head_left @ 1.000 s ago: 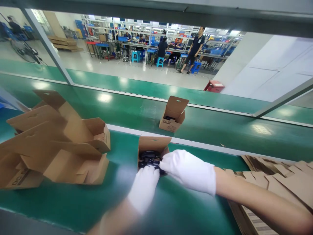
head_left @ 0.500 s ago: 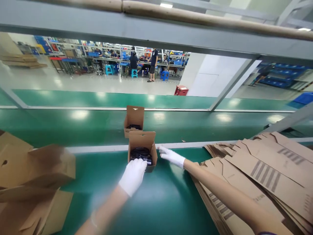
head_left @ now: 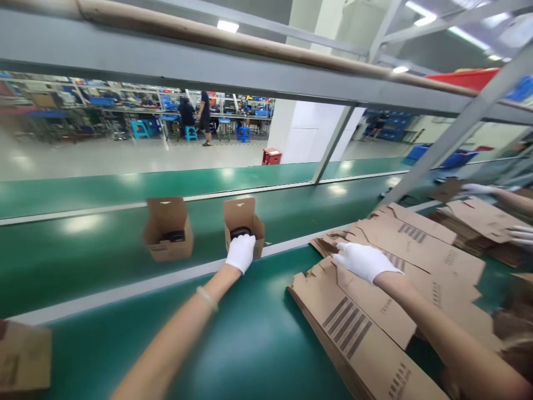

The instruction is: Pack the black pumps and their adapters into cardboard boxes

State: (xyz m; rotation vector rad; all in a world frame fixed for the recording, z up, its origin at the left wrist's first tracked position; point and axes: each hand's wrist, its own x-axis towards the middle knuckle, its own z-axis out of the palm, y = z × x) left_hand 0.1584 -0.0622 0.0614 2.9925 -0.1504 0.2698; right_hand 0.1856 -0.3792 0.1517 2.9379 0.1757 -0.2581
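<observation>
My left hand (head_left: 241, 253), in a white glove, is closed on the front wall of an open cardboard box (head_left: 259, 233) that stands at the far edge of the green work surface. Black items show inside, behind my fingers. To its left another open box (head_left: 169, 244) holds a black item. My right hand (head_left: 363, 262), also gloved, is over the stacked flat cardboard (head_left: 375, 316) on the right, its fingers apart and reaching to the upper left part of the pile.
A cardboard box (head_left: 29, 355) lies at the lower left. A metal post (head_left: 462, 122) slants up at the right. Beyond it, another person's gloved hands (head_left: 478, 189) are near more flat cardboard (head_left: 478, 219). A rail (head_left: 250, 55) crosses above.
My left hand and its box have moved forward onto the far belt. My right hand has left the box's side for the cardboard pile. The view has turned right.
</observation>
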